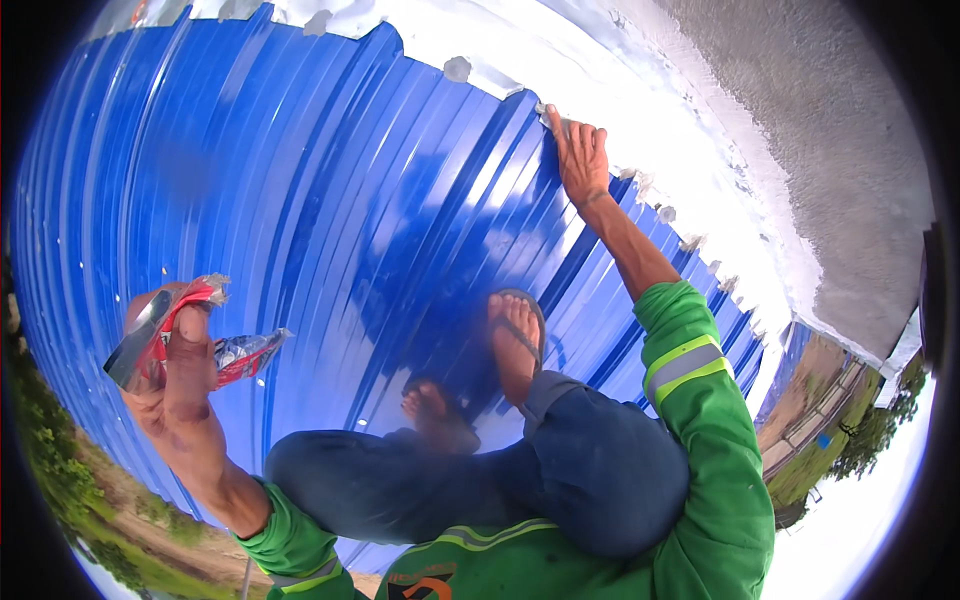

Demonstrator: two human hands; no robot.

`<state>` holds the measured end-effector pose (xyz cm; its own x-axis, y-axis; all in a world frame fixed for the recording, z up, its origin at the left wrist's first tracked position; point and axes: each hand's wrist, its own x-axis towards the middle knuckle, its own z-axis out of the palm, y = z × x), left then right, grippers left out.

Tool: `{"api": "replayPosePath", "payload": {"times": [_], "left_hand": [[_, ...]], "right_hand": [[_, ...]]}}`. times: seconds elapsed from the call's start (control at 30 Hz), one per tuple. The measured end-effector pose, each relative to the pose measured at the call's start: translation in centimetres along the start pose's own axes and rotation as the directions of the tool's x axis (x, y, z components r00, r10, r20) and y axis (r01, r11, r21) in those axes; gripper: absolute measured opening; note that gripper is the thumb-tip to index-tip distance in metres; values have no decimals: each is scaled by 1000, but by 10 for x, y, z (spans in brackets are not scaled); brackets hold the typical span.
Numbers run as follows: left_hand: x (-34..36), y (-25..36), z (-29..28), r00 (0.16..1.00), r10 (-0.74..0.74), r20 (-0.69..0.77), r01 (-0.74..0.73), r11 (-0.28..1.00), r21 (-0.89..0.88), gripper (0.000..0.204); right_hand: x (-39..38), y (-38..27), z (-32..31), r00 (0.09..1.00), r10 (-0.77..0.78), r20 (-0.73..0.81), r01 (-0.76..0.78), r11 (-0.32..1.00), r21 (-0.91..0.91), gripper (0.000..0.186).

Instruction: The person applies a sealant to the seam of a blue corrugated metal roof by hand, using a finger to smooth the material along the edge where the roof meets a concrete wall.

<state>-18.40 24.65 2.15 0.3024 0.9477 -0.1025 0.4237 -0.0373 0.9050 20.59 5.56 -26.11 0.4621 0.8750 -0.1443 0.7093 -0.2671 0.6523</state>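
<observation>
Blue ribbed roofing sheet (300,200) fills most of what I see, glossy and streaked with glare, its ribs running up to a ragged edge between eleven and three o'clock. Beyond that edge lies a bright white band (570,50) dotted with grey dabs (457,69), and past it a rough grey wall (820,120) stands at two o'clock. Greenery (60,450) shows at eight o'clock, a fence (815,410) at four.

The person crouches on the sheet in sandals (528,330). At nine o'clock the left hand (170,365) has its fingers curled tightly round a torn red-and-silver wrapper (245,358); I can't make out any printing on it. At one o'clock the right hand (581,165) has its fingers loosely spread, index stretched to the sheet's edge.

At six o'clock the green shirt (720,430) carries a black-and-orange emblem (425,588), its lettering blurred.
</observation>
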Motion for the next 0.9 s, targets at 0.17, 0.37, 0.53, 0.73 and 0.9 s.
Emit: {"api": "replayPosePath", "payload": {"times": [0.17,0.37,0.53,0.73,0.9], "left_hand": [[-13,-9,-20,1000,-7,4,6,998,58,19],[-33,-12,-41,998,-40,-48,40,999,12,23],[-36,-19,-43,995,3,-103,-1,1000,21,22],[-40,-17,-59,999,13,-36,-10,998,58,20],[-43,-16,-59,998,30,-62,-28,999,45,20]], "right_hand": [[-23,5,7,998,68,13,-69,968,241,74],[-17,9,-7,993,-86,-86,99,983,153,76],[-6,16,-6,981,-184,-58,179,981,-68,76],[3,13,-10,976,-219,11,218,962,-164,76],[6,13,-9,975,-222,-18,212,949,-235,76]]}}
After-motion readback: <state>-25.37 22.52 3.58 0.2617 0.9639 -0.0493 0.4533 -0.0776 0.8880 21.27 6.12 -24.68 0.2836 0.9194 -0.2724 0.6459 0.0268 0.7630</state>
